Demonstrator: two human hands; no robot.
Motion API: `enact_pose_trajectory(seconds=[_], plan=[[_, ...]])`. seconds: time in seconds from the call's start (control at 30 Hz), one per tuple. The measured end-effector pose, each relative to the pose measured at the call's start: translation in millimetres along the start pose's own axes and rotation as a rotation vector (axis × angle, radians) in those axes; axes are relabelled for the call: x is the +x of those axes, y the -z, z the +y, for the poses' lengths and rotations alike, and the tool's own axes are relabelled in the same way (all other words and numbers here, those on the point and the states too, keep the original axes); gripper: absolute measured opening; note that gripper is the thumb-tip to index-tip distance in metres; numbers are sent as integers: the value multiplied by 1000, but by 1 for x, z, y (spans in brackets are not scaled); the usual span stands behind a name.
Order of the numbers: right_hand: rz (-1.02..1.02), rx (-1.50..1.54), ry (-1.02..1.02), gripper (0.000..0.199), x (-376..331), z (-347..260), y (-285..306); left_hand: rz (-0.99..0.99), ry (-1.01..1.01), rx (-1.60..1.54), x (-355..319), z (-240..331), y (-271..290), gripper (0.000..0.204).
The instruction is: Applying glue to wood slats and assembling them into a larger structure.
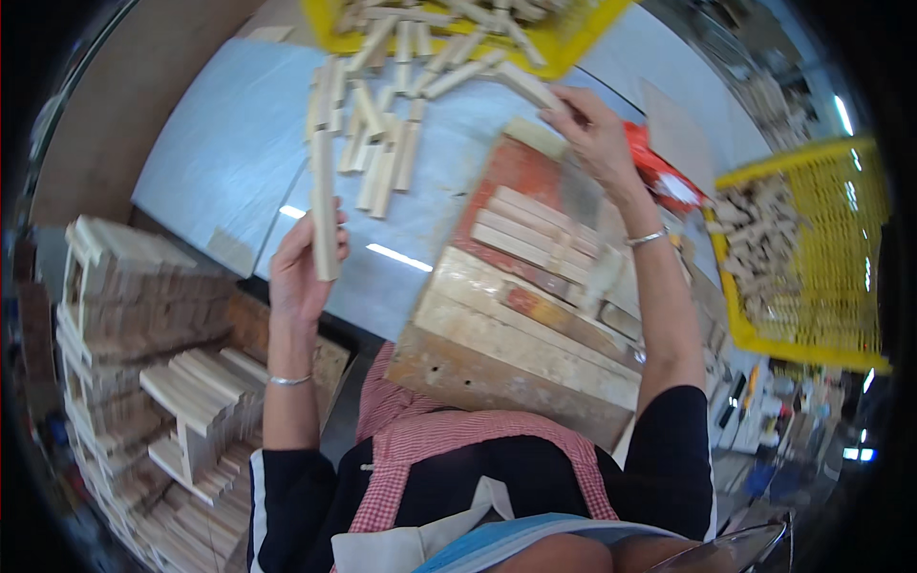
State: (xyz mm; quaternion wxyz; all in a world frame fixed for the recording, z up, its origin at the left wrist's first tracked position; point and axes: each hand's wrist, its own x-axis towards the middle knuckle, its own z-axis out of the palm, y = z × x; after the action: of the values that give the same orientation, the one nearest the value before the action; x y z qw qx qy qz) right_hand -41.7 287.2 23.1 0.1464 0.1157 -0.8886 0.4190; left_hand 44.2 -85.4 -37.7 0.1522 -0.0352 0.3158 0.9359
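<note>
My left hand [304,260] is closed round a pale wooden strip [324,201], which stands up lengthwise out of the grip. Farther off on the right, my right hand [594,132] pinches the end of another wooden strip [523,86] between thumb and fingers. A loose pile of wooden strips [387,158] lies on the table between the hands, spilling from a yellow basket [578,43]. Below my right hand is a worn wooden board [478,329] with several strips [535,229] lying side by side on its reddish part.
A second yellow basket [812,349] on the right holds small wooden pieces [759,244]. Beside my right wrist lies a red plastic packet [659,172]. Tall stacks of wooden parts [134,296] rise at the left, past the edge of the grey table [239,124].
</note>
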Motion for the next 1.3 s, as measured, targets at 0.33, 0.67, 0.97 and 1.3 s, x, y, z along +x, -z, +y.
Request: enact_pose_trajectory(seconds=[0.33, 0.67, 0.97, 1.3], plan=[[-172, 330, -337, 34, -56, 15, 47, -139, 61, 697, -15, -49, -61, 35], [-190, -255, -45, 27, -90, 16, 36, -751, -747, 1740, 4, -101, -110, 29], [-136, -83, -249, 21, -118, 27, 62, -750, -955, 1794, 22, -115, -107, 30], [-137, -119, -128, 15, -104, 26, 56, -557, -941, 1640, 35, -103, -99, 20]])
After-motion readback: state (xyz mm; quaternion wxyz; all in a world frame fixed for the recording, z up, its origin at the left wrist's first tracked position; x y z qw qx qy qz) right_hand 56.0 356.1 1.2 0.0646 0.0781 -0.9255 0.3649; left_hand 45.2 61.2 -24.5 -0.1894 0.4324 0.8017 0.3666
